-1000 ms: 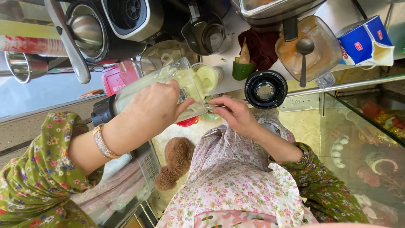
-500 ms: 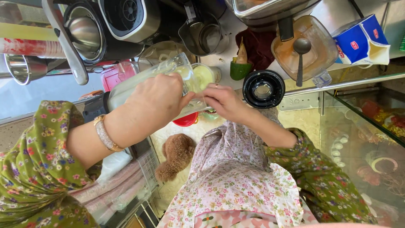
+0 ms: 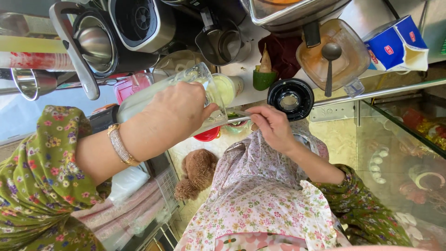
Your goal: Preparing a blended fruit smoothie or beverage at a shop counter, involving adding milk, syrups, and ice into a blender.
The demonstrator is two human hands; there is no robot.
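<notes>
My left hand (image 3: 174,114) grips a clear blender jar (image 3: 153,93) holding pale green liquid, tilted on its side with its mouth toward a plastic cup (image 3: 227,88) of the same pale green drink. My right hand (image 3: 274,125) holds a metal spoon (image 3: 239,116) by its handle, with the bowl end reaching into the jar's mouth. A gold bracelet (image 3: 120,145) sits on my left wrist. Both sleeves are green and floral.
On the counter stand a black jar lid (image 3: 291,98), a second blender jar (image 3: 332,53) with orange liquid and a spoon, a blue and white carton (image 3: 397,44), a metal cup (image 3: 222,44), a steel pot (image 3: 93,44) and a green fruit piece (image 3: 264,76). A glass display case (image 3: 404,153) is at right.
My left hand has swung the jar's mouth nearer the cup. My right hand has shifted right with the spoon still at the jar's mouth.
</notes>
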